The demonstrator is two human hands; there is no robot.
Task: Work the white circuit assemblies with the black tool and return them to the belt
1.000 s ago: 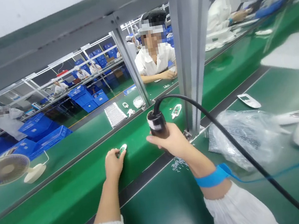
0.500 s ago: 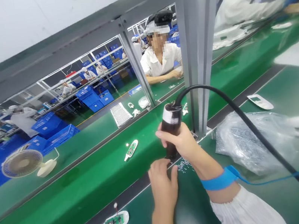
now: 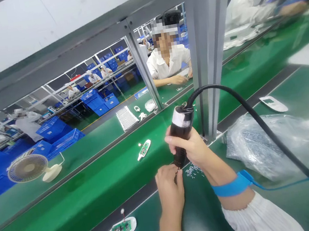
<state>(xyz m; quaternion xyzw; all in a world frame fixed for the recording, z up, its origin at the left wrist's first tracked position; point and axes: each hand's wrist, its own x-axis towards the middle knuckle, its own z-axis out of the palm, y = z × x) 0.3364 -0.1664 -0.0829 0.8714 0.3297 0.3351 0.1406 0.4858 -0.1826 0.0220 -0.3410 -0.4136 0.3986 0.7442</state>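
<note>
My right hand is wrapped round a black electric screwdriver, which points down and leans slightly, its cable arching off to the right. Close by its lower tip, my left hand has thumb and fingers drawn together at the bench's edge strip; what they hold, if anything, is too small to make out. A pile of small loose screws lies just right of the tip. To the left, a white housing with a green circuit board rests on the bench near the belt, a small round part wired to it.
A similar housing with a board lies on the green belt. Right of my hands are a clear plastic bag, a white shell and a metal post. A co-worker sits across; a fan stands far left.
The housing on the belt has moved right and slightly away. The screwdriver leans more to the right at its top, and my left fingers are closer round its tip. The view has shifted slightly.
</note>
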